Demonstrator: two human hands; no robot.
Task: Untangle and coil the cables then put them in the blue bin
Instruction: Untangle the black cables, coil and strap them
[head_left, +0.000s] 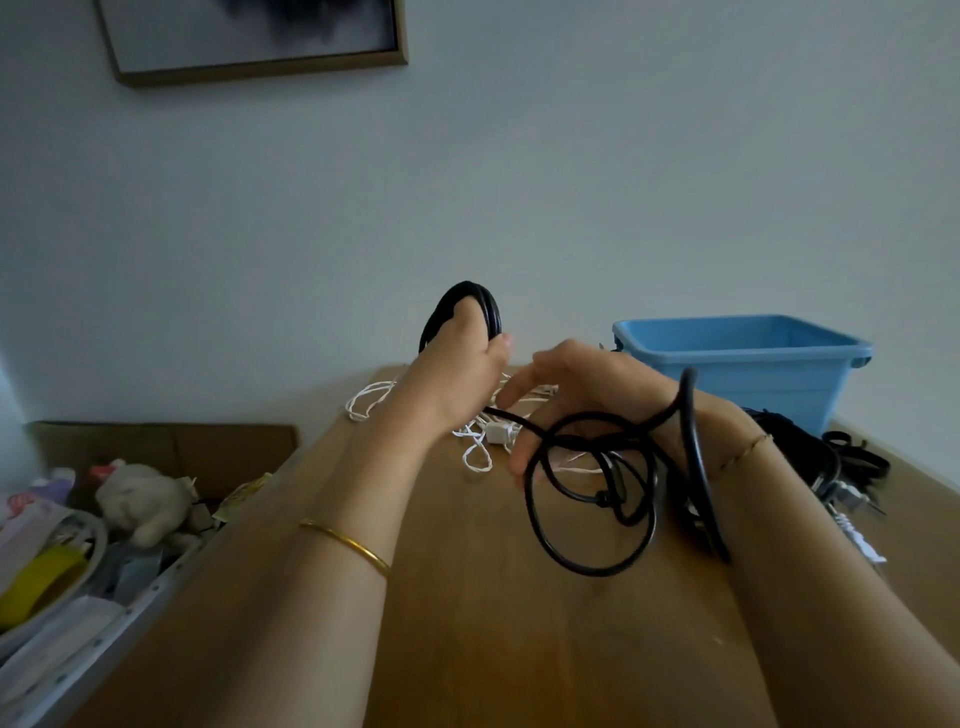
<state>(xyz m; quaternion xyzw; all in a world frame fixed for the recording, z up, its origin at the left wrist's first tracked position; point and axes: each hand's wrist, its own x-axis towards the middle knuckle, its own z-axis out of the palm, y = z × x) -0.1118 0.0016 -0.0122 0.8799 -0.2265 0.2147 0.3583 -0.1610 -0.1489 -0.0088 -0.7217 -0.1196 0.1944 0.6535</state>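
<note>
Black cable (698, 462) runs between both hands. One end is gathered into a tight coil that the left hand (462, 358) grips, fingers curled round it, raised above the far end of the tabletop (467, 597). From there it drops into loose, tangled loops that hang beneath the right hand (587, 384), with one strand draped over that wrist. The right hand's fingers are spread and relaxed and grasp nothing.

A white cable (500, 432) lies in a jumble on the tabletop under both hands.

The blue bin (753, 384) stands at the far right corner of the tabletop; its inside is hidden from this angle. More dark cables (852, 457) lie heaped just in front of it.

Left of the tabletop, a cardboard box (171, 441) holds a stuffed toy (145, 504) and a yellow roll (41, 577) among other clutter.

A pale wall (571, 182) rises behind, with a framed picture (249, 62) at the upper left.
</note>
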